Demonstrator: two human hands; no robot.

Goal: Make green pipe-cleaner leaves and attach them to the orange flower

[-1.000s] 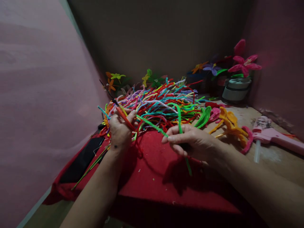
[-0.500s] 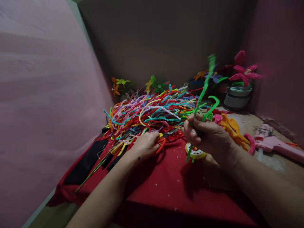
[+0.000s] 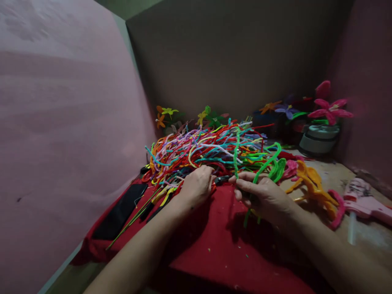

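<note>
My left hand (image 3: 197,185) is closed round the handles of small pliers (image 3: 222,179). Their dark metal jaws point right, close to the fingertips of my right hand (image 3: 260,194). Orange-red shows on the handles; most of them is hidden by my fingers. Bright green pipe cleaners (image 3: 236,153) are pinched in my right hand, one standing upright and another curving up to the right. Their lower ends hang below my fingers. Behind both hands spreads a large heap of many-coloured pipe cleaners (image 3: 196,147).
A black phone (image 3: 119,212) lies at left on the red cloth (image 3: 214,245), beside thin green stems (image 3: 134,218). On the right are orange pipe-cleaner pieces (image 3: 310,177) and a pink glue gun (image 3: 361,200). A pink flower (image 3: 330,110) stands in a grey pot (image 3: 320,139) against the wall.
My right hand has lowered the green pipe cleaners and brought them towards the pliers. My left hand has raised the pliers' jaws to meet them. The view has shifted slightly.
</note>
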